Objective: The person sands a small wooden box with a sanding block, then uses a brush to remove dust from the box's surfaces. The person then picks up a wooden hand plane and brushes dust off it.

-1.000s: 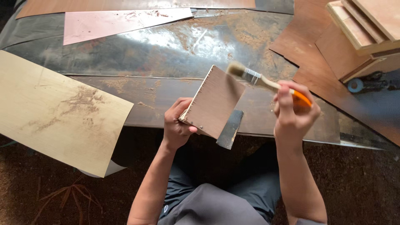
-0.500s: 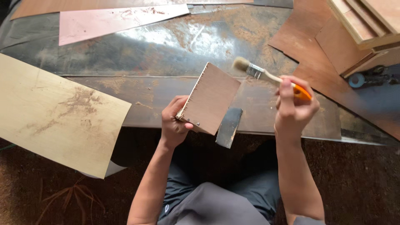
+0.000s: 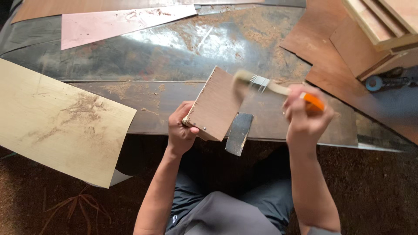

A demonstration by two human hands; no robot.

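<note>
Gripping the lower corner of a brown wooden board (image 3: 216, 102), the left hand (image 3: 180, 130) tilts it up off the near edge of the dusty tabletop (image 3: 174, 48), so its face is open to the brush. The right hand (image 3: 305, 115) has its fingers closed round the orange handle of a paintbrush (image 3: 261, 82), whose blurred bristles touch the board's upper right corner. A dark scraper (image 3: 239, 132) lies beneath the board. A pale sheet (image 3: 56, 122) overhangs the tabletop's left near edge.
</note>
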